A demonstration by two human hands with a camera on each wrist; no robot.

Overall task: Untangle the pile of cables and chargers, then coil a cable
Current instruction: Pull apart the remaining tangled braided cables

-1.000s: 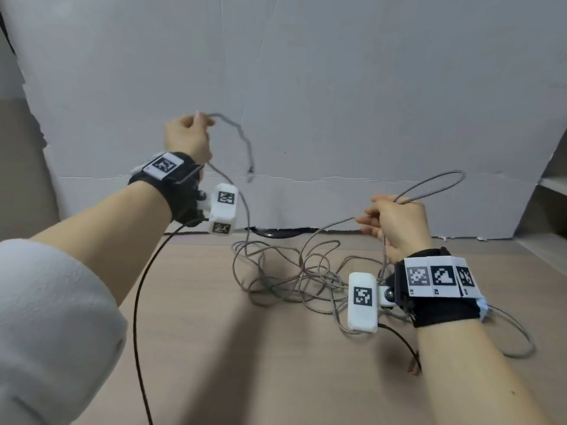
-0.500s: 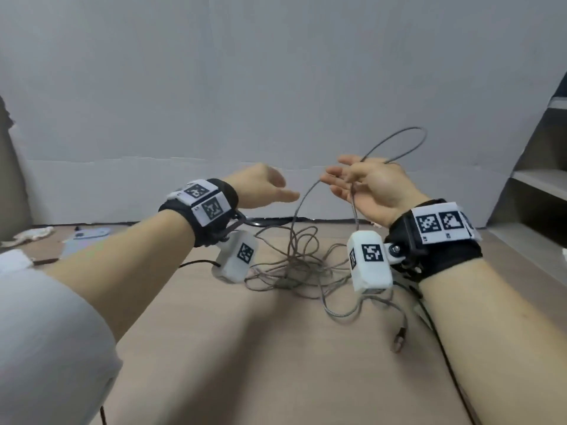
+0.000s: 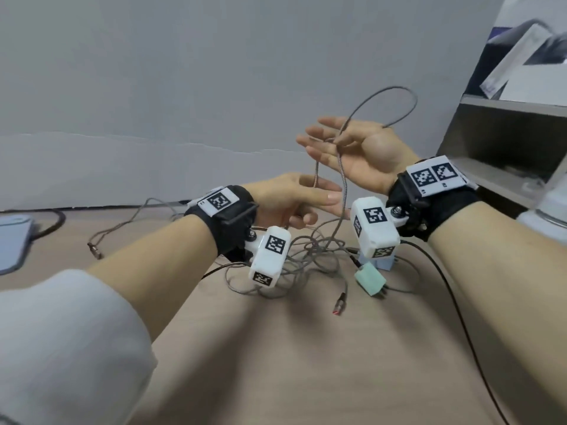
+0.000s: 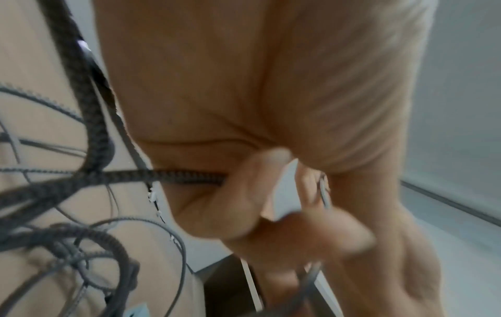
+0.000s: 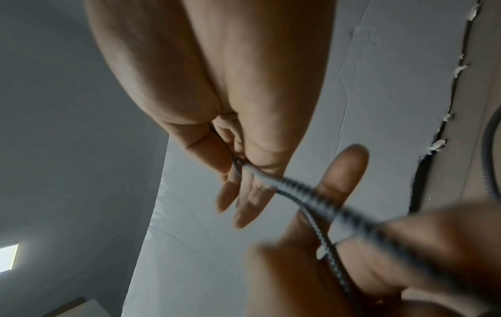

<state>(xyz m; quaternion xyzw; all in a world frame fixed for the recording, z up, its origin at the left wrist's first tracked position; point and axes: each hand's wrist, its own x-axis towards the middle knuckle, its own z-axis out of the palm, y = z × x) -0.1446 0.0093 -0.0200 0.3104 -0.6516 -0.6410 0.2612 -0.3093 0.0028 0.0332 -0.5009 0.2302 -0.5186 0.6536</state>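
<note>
A grey braided cable rises from the tangled pile on the wooden table. My right hand is raised with its palm facing me and its fingers straight. Its thumb pins the cable against them, and a loop stands above the hand. In the right wrist view the cable leaves that pinch toward the left hand. My left hand sits just below and to the left, its fingers curled round the cable. A mint-green charger and a pale blue one lie beside the pile.
A plug with a red tip lies in front of the pile, and another plug lies far left. A grey pad sits at the left edge. A shelf unit stands at the right, and a grey wall behind.
My left hand came down from high on the left, reached in under the right hand and closed on the cable. The right hand rose and turned palm-up with the loop.
</note>
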